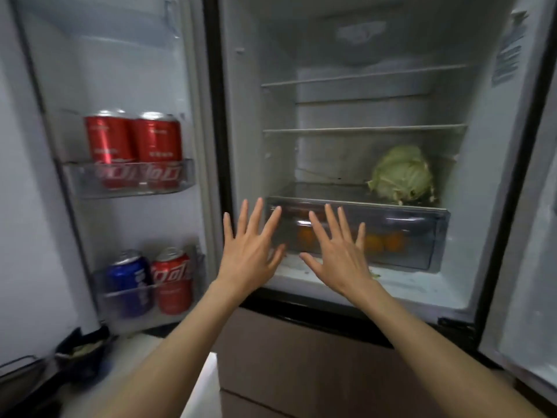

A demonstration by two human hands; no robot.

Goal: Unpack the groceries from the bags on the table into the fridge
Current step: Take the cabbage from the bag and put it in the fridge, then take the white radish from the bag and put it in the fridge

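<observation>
Fridge (346, 40): open wide, white and smooth inside, thin glass shelves.
Left hand (250, 254): flat, fingers spread and straight, holding nothing, raised in front of the drawer.
Right hand (340, 254): same, flat and empty, just beside the left hand.
Drawer (422, 233): see-through plastic, boxy, behind both hands; touching or not, cannot tell.
Oranges (391, 241): round, blurry inside the drawer, partly hidden by the right hand.
Cabbage (402, 175): pale green, wrinkly, on the shelf above and right of the hands.
Red cans (134, 140): shiny, two in the door bin up and left of the hands.
Lower cans (150, 282): one blue, one red, left of the hands.
Bags: not seen.
</observation>
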